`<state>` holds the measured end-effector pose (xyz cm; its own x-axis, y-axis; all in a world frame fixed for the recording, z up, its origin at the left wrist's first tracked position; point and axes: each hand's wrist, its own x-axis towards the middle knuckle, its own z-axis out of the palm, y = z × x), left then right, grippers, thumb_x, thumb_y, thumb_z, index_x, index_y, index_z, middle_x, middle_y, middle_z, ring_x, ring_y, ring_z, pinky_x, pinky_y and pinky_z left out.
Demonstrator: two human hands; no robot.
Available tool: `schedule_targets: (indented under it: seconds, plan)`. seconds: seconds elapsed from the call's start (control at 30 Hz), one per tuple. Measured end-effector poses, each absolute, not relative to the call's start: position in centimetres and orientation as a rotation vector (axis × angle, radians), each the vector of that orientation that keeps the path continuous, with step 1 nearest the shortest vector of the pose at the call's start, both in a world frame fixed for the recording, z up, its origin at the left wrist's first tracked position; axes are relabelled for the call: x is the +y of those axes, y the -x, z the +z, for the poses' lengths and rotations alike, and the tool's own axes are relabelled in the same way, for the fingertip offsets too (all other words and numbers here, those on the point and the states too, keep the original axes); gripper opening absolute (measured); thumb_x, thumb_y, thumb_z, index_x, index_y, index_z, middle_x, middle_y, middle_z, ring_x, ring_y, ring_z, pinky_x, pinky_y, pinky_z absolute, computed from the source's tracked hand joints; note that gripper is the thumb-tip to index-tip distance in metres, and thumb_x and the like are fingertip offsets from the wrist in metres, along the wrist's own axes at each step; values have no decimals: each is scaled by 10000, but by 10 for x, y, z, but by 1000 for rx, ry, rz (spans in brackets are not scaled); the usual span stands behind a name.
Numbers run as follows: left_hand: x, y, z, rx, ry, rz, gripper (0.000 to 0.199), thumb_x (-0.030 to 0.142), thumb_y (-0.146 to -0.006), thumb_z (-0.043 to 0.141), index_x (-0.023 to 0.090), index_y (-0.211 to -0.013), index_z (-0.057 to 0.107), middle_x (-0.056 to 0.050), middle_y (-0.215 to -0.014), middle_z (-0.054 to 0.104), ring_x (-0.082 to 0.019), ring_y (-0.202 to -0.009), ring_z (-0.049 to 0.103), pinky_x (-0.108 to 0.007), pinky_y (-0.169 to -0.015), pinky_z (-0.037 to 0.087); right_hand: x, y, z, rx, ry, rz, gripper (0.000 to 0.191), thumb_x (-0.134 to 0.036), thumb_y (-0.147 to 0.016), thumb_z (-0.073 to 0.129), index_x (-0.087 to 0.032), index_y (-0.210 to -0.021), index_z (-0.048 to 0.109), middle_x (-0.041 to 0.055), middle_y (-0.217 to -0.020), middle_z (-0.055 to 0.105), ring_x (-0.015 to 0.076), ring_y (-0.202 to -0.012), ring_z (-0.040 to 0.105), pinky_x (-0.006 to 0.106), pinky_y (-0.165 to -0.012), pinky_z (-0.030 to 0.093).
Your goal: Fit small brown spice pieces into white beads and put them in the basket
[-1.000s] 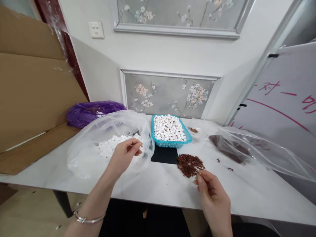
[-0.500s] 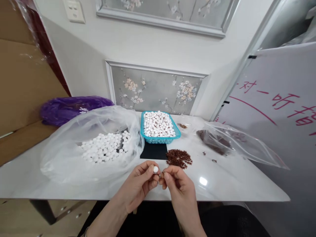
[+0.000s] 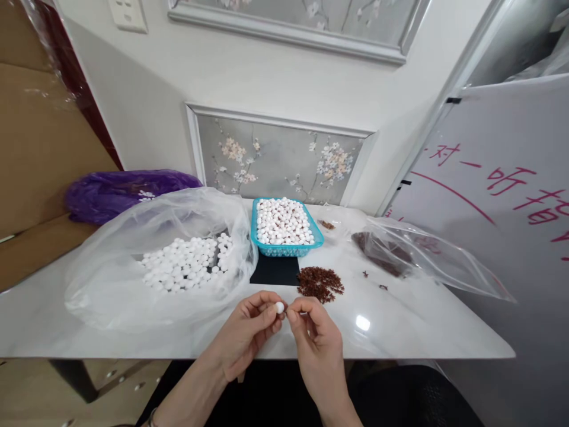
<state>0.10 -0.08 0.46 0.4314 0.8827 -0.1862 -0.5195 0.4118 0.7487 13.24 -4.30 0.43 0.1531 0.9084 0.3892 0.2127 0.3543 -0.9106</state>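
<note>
Ball (image 3: pixel 280 307) sits pinched in left hand (image 3: pixel 249 333), right hand (image 3: pixel 316 339) pinching a brown piece (image 3: pixel 286 309) mostly hidden

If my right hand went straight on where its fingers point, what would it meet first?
Your right hand would likely meet the white ball in your left hand first, though depth is unclear.

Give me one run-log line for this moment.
left hand: pinching white ball; right hand: pinched beside it, contents unclear; blue basket: holding white balls; brown pile: on table
</note>
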Motion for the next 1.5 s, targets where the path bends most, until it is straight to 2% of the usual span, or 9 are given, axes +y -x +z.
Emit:
schedule_targets:
  seconds: [0.27,0.83,1.0,1.1,1.2,1.33,1.5]
  plan:
    - [0,0,2,649,-719,967,116,184,-693,741,129,-774,680,0,-730,629,-47,-621,555,-151,-657,470,-40,-130,-2,-1356,1130,560,120,-191,-896,474,-197,-785,518,-9,-768,523,123,-706,506,238,-655,406]
    - [-3,-3,8,721,-670,988,174,193,-595,808,135,-709,690,2,-686,646,-68,-634,573,-182,-698,473,-38,-122,-4,-1390,1155,448,147,-164,-889,450,-199,-757,505,13,-745,524,146,-713,517,267,-666,425]
    - [-2,-3,7,665,-696,969,138,197,-651,773,131,-739,690,-16,-738,653,-81,-683,575,-190,-718,467,-35,-124,-2,-1364,1131,591,147,-197,-885,472,-195,-746,517,5,-735,526,137,-694,517,256,-663,435]
    - [-1,-3,5,642,-684,968,108,181,-685,746,120,-750,685,-13,-728,642,-66,-654,569,-173,-707,468,-35,-131,0,-1283,1099,824,87,-251,-892,484,-194,-904,549,-16,-723,516,122,-663,530,232,-639,456]
    - [-2,-4,5,609,-684,958,105,173,-717,720,124,-796,673,-22,-751,648,-68,-654,583,-171,-698,473,-37,-139,0,-1261,1109,958,207,-304,-905,468,-195,-1058,555,-11,-750,530,126,-686,556,223,-639,474]
    - [-3,-4,6,599,-694,966,166,169,-714,723,151,-853,634,-18,-768,648,-89,-694,600,-198,-712,482,-38,-144,3,-1432,1103,913,269,-302,-894,494,-207,-1116,612,43,-918,583,167,-852,579,261,-757,478]
    - [-3,-3,8,643,-654,957,234,162,-680,751,160,-866,610,14,-695,622,-64,-635,580,-175,-682,477,-39,-148,8,-1567,1073,919,316,-273,-912,470,-249,-1196,606,36,-869,580,159,-814,565,268,-749,465]
